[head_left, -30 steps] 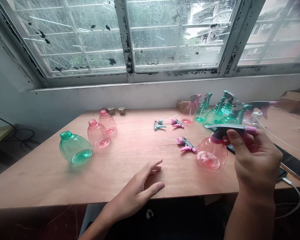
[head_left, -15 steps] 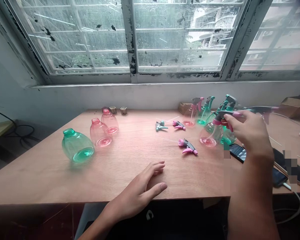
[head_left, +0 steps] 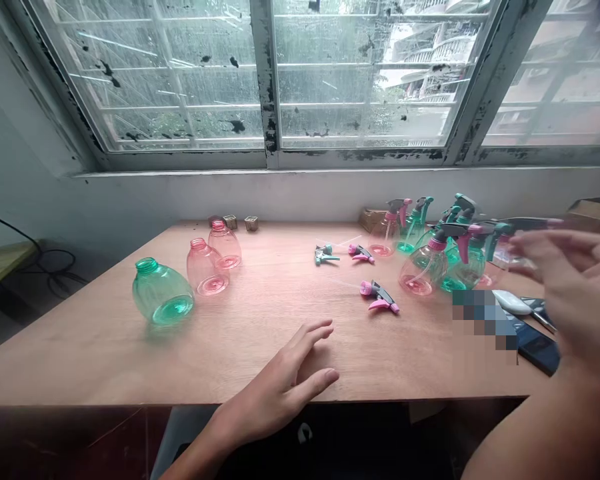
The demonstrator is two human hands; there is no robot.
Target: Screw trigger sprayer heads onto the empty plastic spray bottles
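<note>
My left hand (head_left: 290, 377) rests at the front edge of the wooden table with its fingers stretched out, holding nothing. My right hand (head_left: 575, 287) is at the far right, blurred, its fingers loosely bent and apart with nothing visible in them. To its left stands a pink spray bottle (head_left: 423, 268) with a grey and pink trigger head, in front of a group of green spray bottles (head_left: 463, 267). Loose on the table lie a pink and grey spray head (head_left: 379, 297), a smaller pink one (head_left: 361, 253) and a teal one (head_left: 325, 255).
On the left, an open green bottle (head_left: 163, 293) leans near two open pink bottles, one in front (head_left: 207, 268) and one behind (head_left: 225, 245). A phone (head_left: 537, 347) and a white mouse (head_left: 513, 303) lie at the right. Small boxes (head_left: 251, 223) stand at the back edge.
My right hand has left the head of the pink spray bottle and moved right. The bottle stays standing in place. My left hand has hardly moved.
</note>
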